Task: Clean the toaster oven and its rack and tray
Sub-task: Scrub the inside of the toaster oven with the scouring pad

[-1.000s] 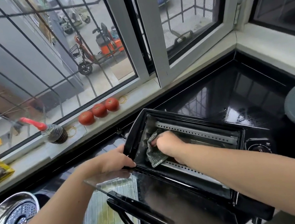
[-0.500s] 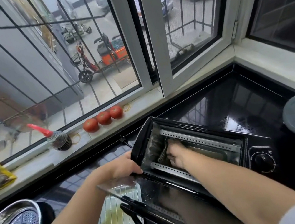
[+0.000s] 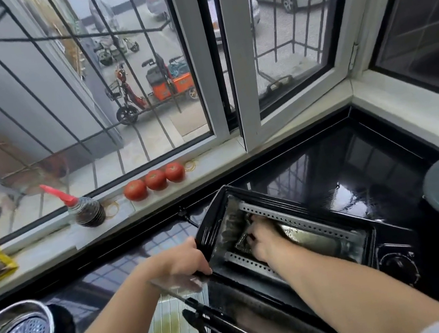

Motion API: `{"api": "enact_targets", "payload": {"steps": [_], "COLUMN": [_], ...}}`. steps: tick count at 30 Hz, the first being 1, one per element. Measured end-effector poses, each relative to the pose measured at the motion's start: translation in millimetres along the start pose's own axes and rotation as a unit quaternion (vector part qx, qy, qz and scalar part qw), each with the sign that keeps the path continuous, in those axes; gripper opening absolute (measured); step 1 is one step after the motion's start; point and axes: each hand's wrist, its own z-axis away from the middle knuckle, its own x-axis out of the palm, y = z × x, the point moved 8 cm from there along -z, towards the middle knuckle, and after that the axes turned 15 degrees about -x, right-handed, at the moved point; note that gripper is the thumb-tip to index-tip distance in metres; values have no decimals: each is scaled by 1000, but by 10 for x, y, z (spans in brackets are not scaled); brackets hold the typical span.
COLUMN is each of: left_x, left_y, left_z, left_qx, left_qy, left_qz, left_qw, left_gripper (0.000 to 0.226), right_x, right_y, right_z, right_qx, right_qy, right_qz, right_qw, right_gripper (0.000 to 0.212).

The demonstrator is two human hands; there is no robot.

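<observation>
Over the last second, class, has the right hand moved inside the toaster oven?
Yes. The right hand has pushed deeper into the toaster oven, from near its front opening towards the back wall, taking the cloth along.

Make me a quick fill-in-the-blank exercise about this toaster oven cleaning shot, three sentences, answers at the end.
1. The right hand reaches ____ the toaster oven, on a cloth.
2. The left hand grips the oven's ____ front corner.
3. ____ tomatoes sit in a row on the windowsill.

Answers: inside; left; Three
</observation>
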Motion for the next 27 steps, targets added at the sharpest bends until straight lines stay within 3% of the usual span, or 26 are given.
{"api": "enact_targets", "payload": {"steps": [4, 6, 10, 16, 21, 27], "left_x": [-31, -33, -28, -16, -5, -28], "left_y": [-60, -71, -22, 26, 20, 46], "left_z": [-138, -173, -165, -180, -182, -200], "left_qx": [-8, -8, -6, -8, -6, -2], "left_qy": [29, 29, -6, -19, -17, -6], "left_qz": [-14, -8, -1, 7, -2, -3], "left_qw": [999, 1000, 1000, 1000, 1000, 1000], "left_gripper": [64, 72, 60, 58, 56, 48], "right_x": [12, 8, 28, -30, 34, -11], "right_y": [2, 19, 16, 23, 82, 48], "right_z": [106, 50, -18, -57, -80, -151], "right_qx": [30, 21, 6, 1, 12, 11], "right_qy": [19, 5, -16, 22, -15, -1], "right_qz": [-53, -73, -45, -43, -69, -45], "right_qw": [998, 997, 999, 999, 997, 999], "right_gripper": [41, 60, 57, 46, 62, 51]}}
